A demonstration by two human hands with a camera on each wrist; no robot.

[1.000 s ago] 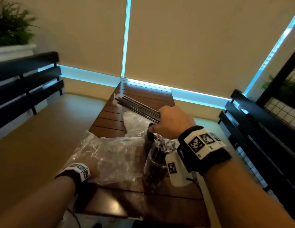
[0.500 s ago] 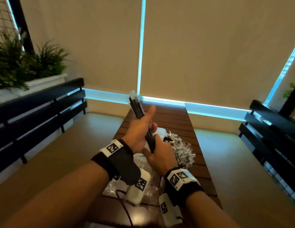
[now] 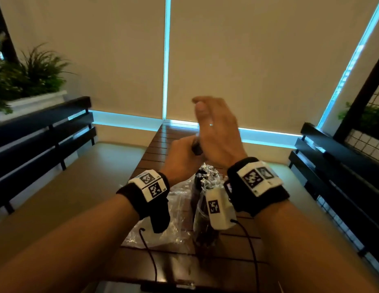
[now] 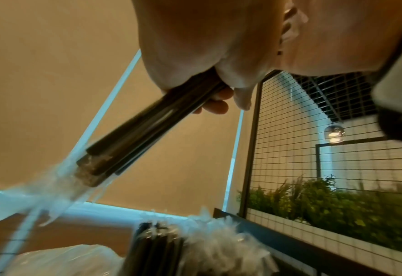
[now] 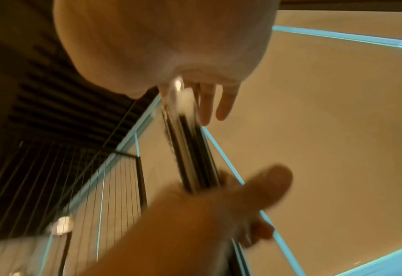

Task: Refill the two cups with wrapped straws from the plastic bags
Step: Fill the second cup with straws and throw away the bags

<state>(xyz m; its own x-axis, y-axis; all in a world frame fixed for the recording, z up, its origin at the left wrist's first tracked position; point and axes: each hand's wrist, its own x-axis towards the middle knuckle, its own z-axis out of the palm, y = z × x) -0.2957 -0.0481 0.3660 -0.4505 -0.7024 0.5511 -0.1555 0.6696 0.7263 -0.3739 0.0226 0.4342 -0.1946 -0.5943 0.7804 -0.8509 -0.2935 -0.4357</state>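
Since half a second ago: right hand (image 3: pixel 218 132) has let go of the lower end of the bundle of wrapped straws (image 4: pixel 148 127) and risen above the left hand (image 3: pixel 182 157); it now sits over the top of the bundle, fingers straight and close together, palm facing the straws. Right wrist view shows those fingers (image 5: pixel 219 102) extended beside the bundle's clear wrapper tips; whether the palm actually touches the tips, cannot tell (motion blur).

Left hand: fingers and thumb curled round the middle of the bundle, holding it roughly upright above the table (image 3: pixel 163 149). Left wrist view: dark straws project from the fist, with loose clear wrapper ends fanning out at the low end.

Directly below the hands: cup (image 3: pixel 205 220) standing on the table, already holding dark straws with crinkled clear wrapper tops. Held bundle is above this cup, not touching it. A second cup cannot be made out.

Plastic bag (image 3: pixel 175 208), crumpled and clear, lies on the table just left of the cup.

Further out: dark benches (image 3: pixel 42 136) either side of the table, plants (image 3: pixel 29 75) behind the left one, drawn blinds (image 3: pixel 247 49) ahead.
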